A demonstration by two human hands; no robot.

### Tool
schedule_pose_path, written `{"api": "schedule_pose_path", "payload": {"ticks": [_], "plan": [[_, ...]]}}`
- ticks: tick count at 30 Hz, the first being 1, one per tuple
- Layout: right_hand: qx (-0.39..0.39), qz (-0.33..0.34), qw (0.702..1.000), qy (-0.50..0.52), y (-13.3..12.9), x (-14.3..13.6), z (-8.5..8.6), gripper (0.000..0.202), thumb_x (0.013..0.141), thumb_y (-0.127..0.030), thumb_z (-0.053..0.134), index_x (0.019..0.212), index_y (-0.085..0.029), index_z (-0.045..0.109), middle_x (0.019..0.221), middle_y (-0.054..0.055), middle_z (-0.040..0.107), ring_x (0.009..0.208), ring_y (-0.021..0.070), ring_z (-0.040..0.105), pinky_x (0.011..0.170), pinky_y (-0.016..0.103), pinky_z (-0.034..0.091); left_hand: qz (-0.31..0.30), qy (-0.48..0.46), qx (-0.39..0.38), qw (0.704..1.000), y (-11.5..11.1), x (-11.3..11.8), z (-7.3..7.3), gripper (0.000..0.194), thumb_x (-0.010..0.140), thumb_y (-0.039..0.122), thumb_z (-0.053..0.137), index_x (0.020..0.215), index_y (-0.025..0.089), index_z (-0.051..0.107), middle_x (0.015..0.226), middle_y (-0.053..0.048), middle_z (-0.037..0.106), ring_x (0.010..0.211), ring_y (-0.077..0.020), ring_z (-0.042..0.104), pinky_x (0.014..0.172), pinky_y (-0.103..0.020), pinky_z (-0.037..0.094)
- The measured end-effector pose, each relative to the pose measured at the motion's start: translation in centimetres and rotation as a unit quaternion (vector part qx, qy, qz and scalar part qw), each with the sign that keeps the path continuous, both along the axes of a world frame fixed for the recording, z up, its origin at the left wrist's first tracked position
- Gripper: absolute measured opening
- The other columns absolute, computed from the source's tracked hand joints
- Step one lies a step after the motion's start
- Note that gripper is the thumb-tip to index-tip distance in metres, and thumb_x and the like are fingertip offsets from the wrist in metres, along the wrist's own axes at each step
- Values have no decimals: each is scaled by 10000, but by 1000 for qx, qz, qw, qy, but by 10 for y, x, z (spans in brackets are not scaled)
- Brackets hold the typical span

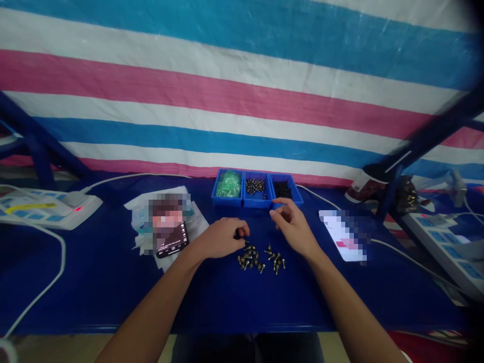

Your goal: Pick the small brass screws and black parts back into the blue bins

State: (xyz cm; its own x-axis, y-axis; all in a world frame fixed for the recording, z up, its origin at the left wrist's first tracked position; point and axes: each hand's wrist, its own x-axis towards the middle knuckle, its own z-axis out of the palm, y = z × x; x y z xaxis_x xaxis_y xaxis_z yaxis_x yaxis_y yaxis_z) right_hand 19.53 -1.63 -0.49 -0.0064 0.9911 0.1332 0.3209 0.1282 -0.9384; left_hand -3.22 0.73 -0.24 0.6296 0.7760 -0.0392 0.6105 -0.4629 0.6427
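Note:
My left hand [226,237] is closed, its fingertips pinching a small dark-headed screw [237,234] that is mostly hidden by the fingers. Below it lies a loose pile of small brass-coloured screws [249,258], with a smaller group of similar screws [277,259] to the right. My right hand [293,226] hovers in front of the right-hand blue bin [297,196], thumb and index finger apart and nothing visible between them. Black small parts [282,189] fill that bin. The middle bin [257,203] contains small metal screws [255,185], and the left bin [227,201] holds green-tinted plastic bags [229,183].
A lit phone [173,242] rests on plastic packaging [196,222] at left. Another phone [340,234] lies at right, with a white cable [401,257] beside it. Power strips [85,204] flank the blue table [212,302]. A striped sheet [242,111] hangs behind.

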Motion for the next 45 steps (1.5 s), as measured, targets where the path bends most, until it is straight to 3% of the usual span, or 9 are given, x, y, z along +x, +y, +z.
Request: {"api": "schedule_pose_path", "payload": {"ticks": [9, 22, 30, 33, 36, 45], "plan": [[-8, 28, 999, -17, 0, -2, -2, 278, 884, -414, 574, 1076, -214, 587, 715, -21, 524, 626, 143, 509, 594, 285, 410, -10, 28, 4, 1000, -3, 3, -1, 173, 730, 185, 574, 836, 239, 700, 815, -6, 696, 732, -171, 628, 645, -263, 416], [-14, 84, 992, -90, -4, -7, -4, 239, 907, -391, 555, 1063, -220, 613, 732, -20, 568, 637, 133, 510, 607, 271, 408, 4, 73, 100, 992, -8, 12, -3, 56, 806, 236, 551, 821, 212, 599, 841, -14, 650, 738, -180, 601, 583, -278, 351], [-1, 146, 979, -144, -6, -8, -3, 272, 901, -271, 556, 1160, -229, 624, 880, 10, 666, 657, 127, 551, 628, 271, 429, -3, -8, 121, 993, -5, 15, 1, 83, 828, 202, 556, 876, 195, 623, 753, -3, 654, 684, -153, 601, 661, -284, 411], [17, 162, 975, -150, -6, -8, -2, 240, 903, -243, 550, 1113, -227, 663, 908, 20, 685, 718, 142, 583, 661, 277, 440, 2, -64, 113, 992, -6, 17, 4, 83, 816, 182, 579, 876, 197, 634, 759, 11, 655, 690, -134, 601, 667, -269, 422], [20, 161, 976, -147, -7, -8, 0, 180, 905, -256, 556, 1017, -216, 690, 876, 20, 694, 729, 153, 599, 664, 282, 442, 15, -100, 108, 989, -8, 18, 6, 90, 805, 170, 595, 875, 201, 642, 772, 20, 655, 701, -123, 600, 664, -257, 425], [18, 168, 979, -116, -9, -10, 5, 171, 928, -314, 533, 964, -203, 659, 851, 19, 684, 748, 160, 601, 704, 292, 446, 31, -122, 102, 987, -10, 20, 9, 87, 801, 157, 597, 860, 199, 645, 754, 22, 653, 683, -117, 589, 656, -257, 423]]}}
